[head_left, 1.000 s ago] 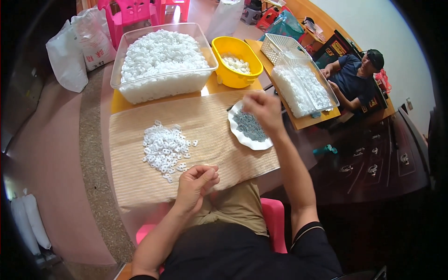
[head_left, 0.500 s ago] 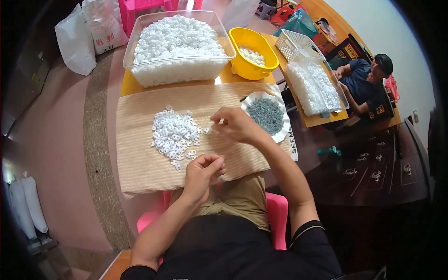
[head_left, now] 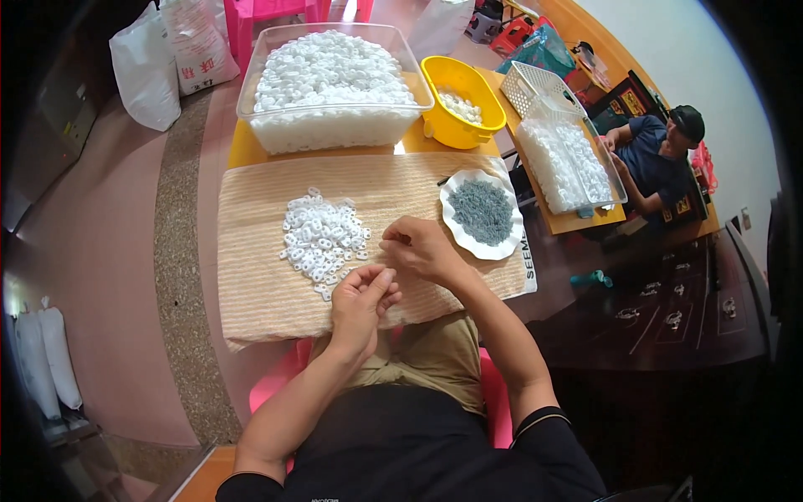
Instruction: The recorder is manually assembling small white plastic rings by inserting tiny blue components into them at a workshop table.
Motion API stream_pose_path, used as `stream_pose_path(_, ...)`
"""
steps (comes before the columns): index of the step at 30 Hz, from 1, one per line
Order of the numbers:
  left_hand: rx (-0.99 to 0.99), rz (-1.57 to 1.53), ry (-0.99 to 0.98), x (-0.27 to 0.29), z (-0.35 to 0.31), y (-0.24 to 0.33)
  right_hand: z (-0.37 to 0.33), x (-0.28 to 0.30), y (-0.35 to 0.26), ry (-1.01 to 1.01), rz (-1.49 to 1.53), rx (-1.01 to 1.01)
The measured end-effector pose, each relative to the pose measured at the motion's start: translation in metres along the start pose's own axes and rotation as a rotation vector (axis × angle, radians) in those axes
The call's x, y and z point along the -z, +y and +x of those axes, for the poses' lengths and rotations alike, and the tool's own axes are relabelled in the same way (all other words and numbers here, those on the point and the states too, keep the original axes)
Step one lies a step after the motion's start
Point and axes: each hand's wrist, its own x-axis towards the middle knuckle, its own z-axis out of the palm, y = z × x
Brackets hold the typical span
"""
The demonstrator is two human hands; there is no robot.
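My left hand (head_left: pixel 361 303) is closed above the near edge of a ribbed beige cloth (head_left: pixel 259 301), thumb pressed to the forefinger. Whatever it pinches is too small to make out. Just above and to the right, my right hand (head_left: pixel 422 249) has its fingers curled together, with its fingertips apart from the left hand. Anything between those fingers is hidden. Left of both hands lies a loose heap of small white plastic pieces with holes (head_left: pixel 322 234). To the right stands a white scalloped plate (head_left: pixel 452 227) full of small grey-blue pieces (head_left: pixel 483 211).
At the table's back are a clear tub (head_left: pixel 322 134) heaped with white pieces and a yellow basin (head_left: pixel 456 71). A co-worker (head_left: pixel 657 159) sits at the right by another clear tub (head_left: pixel 569 167) and a white basket (head_left: pixel 544 88). White sacks (head_left: pixel 146 67) stand on the floor.
My right hand has come down toward my left hand, and its fingers look more curled. My left hand keeps its pinch nearly in place. The view has shifted slightly.
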Motion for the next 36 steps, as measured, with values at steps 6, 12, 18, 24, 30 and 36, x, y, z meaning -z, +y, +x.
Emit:
stream_pose_path(6,-0.010,-0.063,-0.008,-0.006,-0.004,0.005,-0.032,-0.001,-0.024,-0.006,0.691,-0.207)
stream_pose_path(12,-0.006,-0.052,-0.043,-0.002,-0.002,0.001,-0.049,0.000,-0.018,0.022,0.649,-0.095)
stream_pose_path(18,0.074,-0.062,-0.106,0.001,-0.002,0.001,-0.058,0.004,-0.011,-0.057,0.935,-0.186)
stream_pose_path(24,0.111,-0.065,-0.123,-0.003,-0.005,0.005,-0.060,0.005,-0.011,-0.080,1.059,-0.221)
stream_pose_path(30,0.128,-0.020,-0.200,-0.005,-0.005,0.005,-0.061,-0.003,-0.006,-0.044,1.268,-0.246)
stream_pose_path(36,0.154,0.047,-0.286,-0.011,-0.009,0.011,-0.065,-0.004,-0.002,-0.046,1.519,-0.316)
